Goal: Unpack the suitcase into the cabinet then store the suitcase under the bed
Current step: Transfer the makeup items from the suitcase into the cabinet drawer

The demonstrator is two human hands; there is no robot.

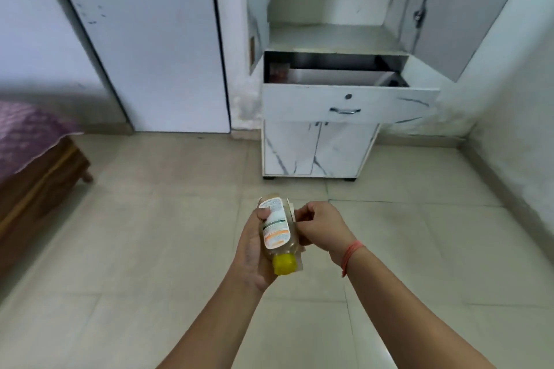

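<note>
White laminate with grey veining covers the cabinet (320, 147), which stands against the far wall with its upper doors swung open and its drawer (349, 102) pulled out. The upper shelf (329, 36) appears bare, and the drawer interior is largely dark, so any contents already stored cannot be confirmed. At the left edge stands the bed (33, 159), a wooden frame under a purple cover; the space beneath it is not visible. No suitcase appears in view, so its state cannot be assessed. Over the tiled floor (150, 249), well short of the cabinet, the left hand (254, 252) wraps around a bottle (277, 229) with a yellow cap (284, 264), cap end toward the person. The right hand (317, 229) pinches something pale at the bottle's side, its grip closed there. Judged status: unpacking is under way, with this bottle awaiting placement; suitcase storage remains outstanding.
</note>
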